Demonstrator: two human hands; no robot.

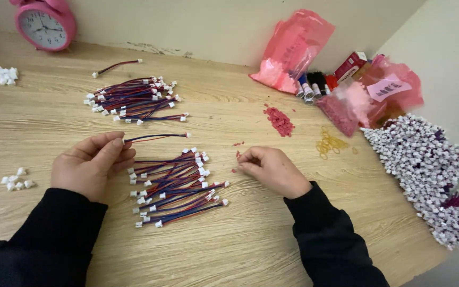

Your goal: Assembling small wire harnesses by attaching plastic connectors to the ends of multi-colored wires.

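Observation:
My left hand (90,162) pinches one end of a short red-and-blue wire lead (158,137) that has a white plug at its far end and hangs just above the wooden table (251,234). My right hand (272,169) rests on the table with fingertips pinched over tiny red pieces (237,155); what it holds is too small to see. Between both hands lies a fanned pile of the same leads with white connectors (175,188). A second such pile (134,99) lies farther back.
A heap of red bits (280,121), yellow rubber bands (329,143), pink plastic bags (293,48) and thread spools (312,85) sit at the back right. A big mound of bundled leads (426,170) fills the right edge. White connector housings (17,180) lie at left, a pink alarm clock (44,24) at back.

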